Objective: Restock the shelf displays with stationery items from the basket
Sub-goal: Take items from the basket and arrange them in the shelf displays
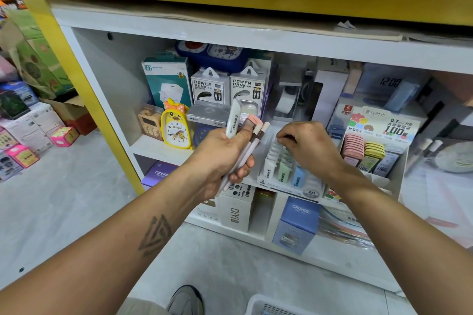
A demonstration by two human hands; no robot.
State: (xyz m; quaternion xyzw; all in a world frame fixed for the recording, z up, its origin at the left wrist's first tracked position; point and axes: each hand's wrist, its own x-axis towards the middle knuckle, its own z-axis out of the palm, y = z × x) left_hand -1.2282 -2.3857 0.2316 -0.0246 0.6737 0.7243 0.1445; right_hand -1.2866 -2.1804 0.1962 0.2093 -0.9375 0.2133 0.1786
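Fingers of the right hand [308, 148] pinch into the white tiered lead-refill display tray [286, 174], while the left hand [225, 158], just beside, grips slim pastel pens [245, 146] pointing up-right toward it.

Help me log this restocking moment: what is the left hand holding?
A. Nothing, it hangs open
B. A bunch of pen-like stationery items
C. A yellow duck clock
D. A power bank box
B: the left hand grips a bunch of pen-like stationery items in front of the shelf, while the right hand reaches into the display tray.
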